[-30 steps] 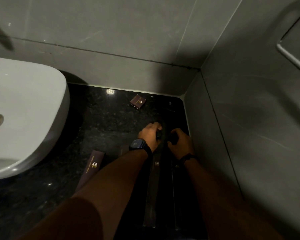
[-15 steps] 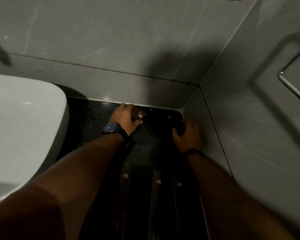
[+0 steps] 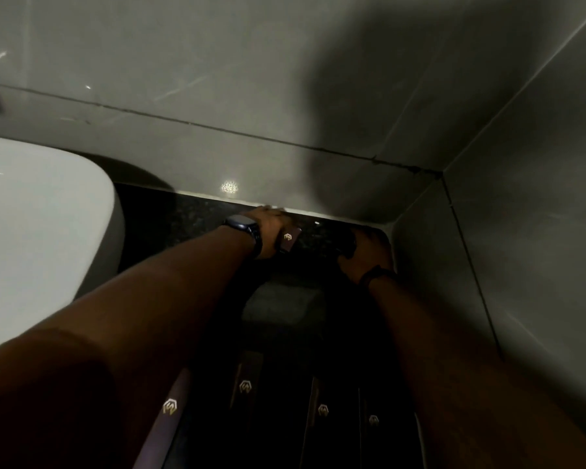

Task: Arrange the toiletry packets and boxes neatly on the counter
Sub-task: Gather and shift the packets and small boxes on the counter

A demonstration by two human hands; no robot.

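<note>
Here left hand (image 3: 268, 228) pinches small box (image 3: 287, 239) at counter (image 3: 170, 218) back edge — right hand (image 3: 366, 252) grip unclear.

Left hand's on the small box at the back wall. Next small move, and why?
Probably draw the small box toward the long packets, squaring it to them. The left hand grips it near the back wall, tilted and apart from that row. The right hand holds something dark, unclear what.

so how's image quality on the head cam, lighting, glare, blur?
Head view: dim; black counter and long packets nearly lost in shadow; one glare spot on the wall base; large shadow across the tiles; left hand and sink motion-blurred; wide-angle bending at edges.
</note>
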